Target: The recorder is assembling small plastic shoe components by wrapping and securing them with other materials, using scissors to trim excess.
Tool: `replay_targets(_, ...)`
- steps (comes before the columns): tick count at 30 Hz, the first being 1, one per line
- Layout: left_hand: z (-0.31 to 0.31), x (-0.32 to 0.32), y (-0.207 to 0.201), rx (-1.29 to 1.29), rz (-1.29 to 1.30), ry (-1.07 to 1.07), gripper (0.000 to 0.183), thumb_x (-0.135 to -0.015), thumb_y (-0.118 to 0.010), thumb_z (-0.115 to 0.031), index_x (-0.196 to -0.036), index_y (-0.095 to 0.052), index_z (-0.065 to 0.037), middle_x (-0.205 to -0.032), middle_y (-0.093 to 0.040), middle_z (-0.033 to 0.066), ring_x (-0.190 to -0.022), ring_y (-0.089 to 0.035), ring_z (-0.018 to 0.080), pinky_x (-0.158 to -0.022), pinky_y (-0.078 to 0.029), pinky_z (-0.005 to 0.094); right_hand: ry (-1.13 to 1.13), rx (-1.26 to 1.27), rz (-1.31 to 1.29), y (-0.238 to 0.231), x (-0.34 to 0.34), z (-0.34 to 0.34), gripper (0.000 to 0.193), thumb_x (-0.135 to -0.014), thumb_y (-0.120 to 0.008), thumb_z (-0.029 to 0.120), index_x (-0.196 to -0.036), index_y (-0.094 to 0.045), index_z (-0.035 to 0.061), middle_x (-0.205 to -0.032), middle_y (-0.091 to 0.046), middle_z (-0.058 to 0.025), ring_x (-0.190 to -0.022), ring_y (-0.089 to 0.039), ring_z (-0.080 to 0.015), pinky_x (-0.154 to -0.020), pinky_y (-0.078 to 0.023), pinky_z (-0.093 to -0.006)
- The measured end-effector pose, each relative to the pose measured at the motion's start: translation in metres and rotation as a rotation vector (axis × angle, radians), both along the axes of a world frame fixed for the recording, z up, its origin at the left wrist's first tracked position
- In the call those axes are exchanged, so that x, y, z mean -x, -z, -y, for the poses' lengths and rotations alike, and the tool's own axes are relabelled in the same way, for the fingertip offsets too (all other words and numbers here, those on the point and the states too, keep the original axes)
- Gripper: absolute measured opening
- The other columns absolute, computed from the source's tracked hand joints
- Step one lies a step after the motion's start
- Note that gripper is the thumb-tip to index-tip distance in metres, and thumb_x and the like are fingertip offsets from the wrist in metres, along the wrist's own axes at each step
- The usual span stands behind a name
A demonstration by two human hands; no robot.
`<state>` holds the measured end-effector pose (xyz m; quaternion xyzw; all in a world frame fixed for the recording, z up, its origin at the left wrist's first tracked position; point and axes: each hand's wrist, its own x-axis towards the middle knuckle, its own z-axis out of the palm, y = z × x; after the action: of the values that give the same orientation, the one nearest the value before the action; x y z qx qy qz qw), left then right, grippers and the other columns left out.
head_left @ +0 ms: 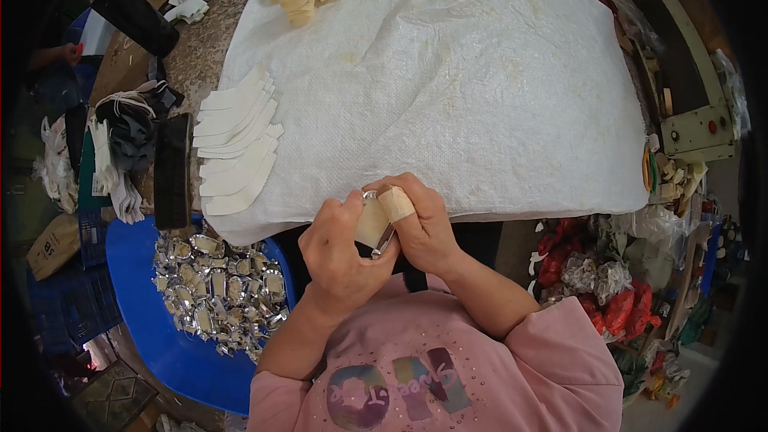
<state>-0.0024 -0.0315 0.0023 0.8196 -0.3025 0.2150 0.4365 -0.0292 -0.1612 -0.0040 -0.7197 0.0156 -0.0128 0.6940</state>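
A speckled desk [204, 44] wears a crinkled, woven white sheet [480, 96], a smooth blue tub [136, 296] beside it heaped with shiny silver-and-cream pieces [218, 286]. Curved, matte white strips [240, 152] fan across the sheet's left side, nearer than a cluster of coiled cream rolls [299, 2]. At the sheet's near edge, the left grip [334, 242] and right grip [430, 228] pinch a flat, cream-faced block [370, 226] with glinting silver edges, tan tape [397, 204] wrapping the right thumb [411, 229].
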Motion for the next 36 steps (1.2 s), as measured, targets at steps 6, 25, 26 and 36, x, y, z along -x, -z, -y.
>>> replay_targets(6, -0.005, -0.002, -0.001, -0.083, 0.034, -0.012, 0.054, -0.058, -0.076, -0.001, -0.107, -0.054, 0.006, -0.080, -0.056, 0.0141, -0.060, -0.055, 0.0252, -0.051, -0.045, 0.0315, -0.079, -0.833, -0.136, 0.011, 0.005, -0.003, 0.024, -0.093, -0.047, 0.011, -0.114, -0.053, 0.0004, -0.106, -0.060, -0.0064, -0.099, -0.055, -0.0143, -0.082, -0.044, -0.0266)
replay_targets(25, 0.037, -0.008, -0.006, 0.981, -1.336, 0.633, 0.054, -0.095, -0.040, -0.032, -0.136, -0.030, 0.001, -0.093, -0.060, 0.0166, -0.065, -0.055, 0.0219, -0.056, -0.044, 0.0319, 0.602, 0.311, 0.198, -0.002, 0.055, 0.156, 0.024, -0.085, -0.054, 0.006, -0.109, -0.056, 0.0028, -0.092, -0.059, -0.0066, -0.086, -0.056, -0.0167, -0.078, -0.046, -0.0314)
replay_targets(26, 0.042, -0.008, -0.004, 1.061, -1.437, 0.685, 0.056, -0.095, -0.038, -0.035, -0.137, -0.027, 0.001, -0.098, -0.061, 0.0205, -0.067, -0.056, 0.0241, -0.060, -0.045, 0.0337, 0.833, 0.485, 0.186, 0.002, 0.063, 0.190, 0.020, -0.086, -0.054, 0.005, -0.105, -0.058, 0.0034, -0.091, -0.058, -0.0055, -0.087, -0.055, -0.0156, -0.080, -0.045, -0.0297)
replay_targets(36, 0.066, -0.005, 0.012, 1.172, -1.602, 0.882, 0.051, -0.096, -0.034, -0.035, -0.135, -0.028, -0.002, -0.107, -0.056, 0.0315, -0.084, -0.059, 0.0288, -0.079, -0.047, 0.0380, 1.087, 1.885, -0.552, 0.040, 0.193, 0.557, 0.040, -0.083, -0.046, 0.008, -0.122, -0.055, 0.0047, -0.120, -0.057, -0.0171, -0.110, -0.054, -0.0345, -0.096, -0.040, -0.0419)
